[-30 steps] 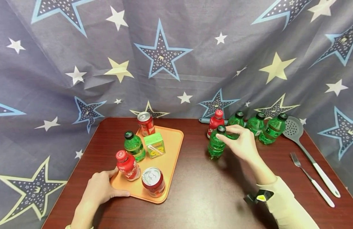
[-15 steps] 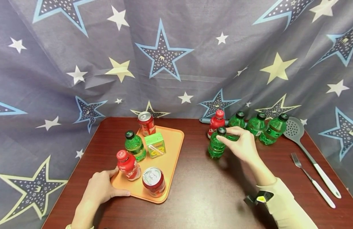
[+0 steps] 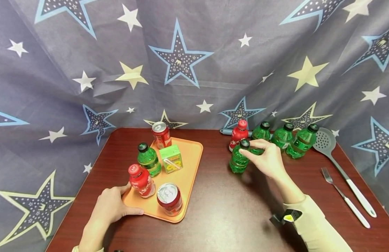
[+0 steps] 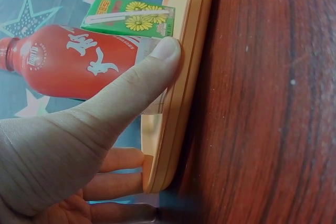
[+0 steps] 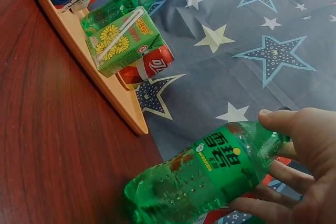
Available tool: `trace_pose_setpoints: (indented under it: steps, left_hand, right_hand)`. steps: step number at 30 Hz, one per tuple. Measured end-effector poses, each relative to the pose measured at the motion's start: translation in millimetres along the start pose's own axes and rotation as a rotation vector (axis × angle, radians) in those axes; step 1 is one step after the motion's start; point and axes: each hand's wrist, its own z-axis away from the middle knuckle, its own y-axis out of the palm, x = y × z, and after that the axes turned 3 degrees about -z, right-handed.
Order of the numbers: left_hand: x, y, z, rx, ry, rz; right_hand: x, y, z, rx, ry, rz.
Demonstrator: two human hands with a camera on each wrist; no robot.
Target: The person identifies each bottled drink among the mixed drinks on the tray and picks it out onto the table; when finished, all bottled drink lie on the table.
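My right hand (image 3: 266, 157) pinches a green soda bottle (image 5: 205, 171) by its neck, just under the black cap. The bottle stands nearly upright over the table, right of the orange tray (image 3: 192, 154). At the tray's near-left corner, my left hand (image 3: 110, 206) grips the edge, its thumb along the near rim and its fingers at the left side. On the tray are a red bottle (image 4: 58, 61) beside that hand, another green bottle (image 3: 148, 161), a green juice box (image 3: 171, 161) with a straw, a red can (image 3: 170, 201) in front and another red can (image 3: 161, 136) at the back.
Behind the held bottle stand a red bottle (image 3: 238, 135) and several green bottles (image 3: 282, 136) in a row. To the right lie a slotted spatula (image 3: 342, 173) and a fork (image 3: 346, 197). A star-patterned cloth (image 3: 194, 70) hangs behind the table (image 3: 219, 210).
The held green bottle's base has shifted slightly to the right, so it stands straighter. Both hands have stayed in nearly the same place, and the tray has not moved.
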Motion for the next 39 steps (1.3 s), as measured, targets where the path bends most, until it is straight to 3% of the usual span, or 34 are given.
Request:
trace_pose_setpoints:
  steps: [22, 34, 39]
  left_hand:
    - [0.5, -4.2, 0.9, -0.012, 0.004, 0.01]
    - [2.2, -4.7, 3.5, -0.013, 0.0, 0.01]
    - [1.6, -2.9, 3.3, -0.01, 0.002, 0.012]
  right_hand:
    - [0.4, -0.1, -4.0, 0.027, -0.014, -0.014]
    - [0.0, -3.9, -8.0, 0.114, -0.012, -0.015]
    - [6.2, -14.6, -16.7, 0.181, -0.022, -0.098]
